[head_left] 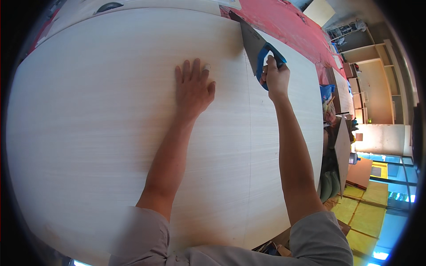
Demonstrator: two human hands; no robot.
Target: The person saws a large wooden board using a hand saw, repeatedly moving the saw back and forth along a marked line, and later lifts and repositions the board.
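A large pale wood-grain board [111, 111] lies in front of me, with a thin dark line running down it right of the middle. My left hand [193, 84] rests flat on the board, fingers spread, with a light wrap on one finger. Around the blue handle of a handsaw [255, 42] my right hand [277, 77] is closed. The saw's blade slants away to the far edge of the board, close to the top of the line. Whether its teeth have entered the wood I cannot tell.
Beyond the far edge spreads a red floor covering [284, 24]. To the right stand open wooden shelves [377, 84], a leaning panel [342, 153] and a cluttered heap with a blue bag [327, 91]. Yellow panels [368, 208] lie at the lower right.
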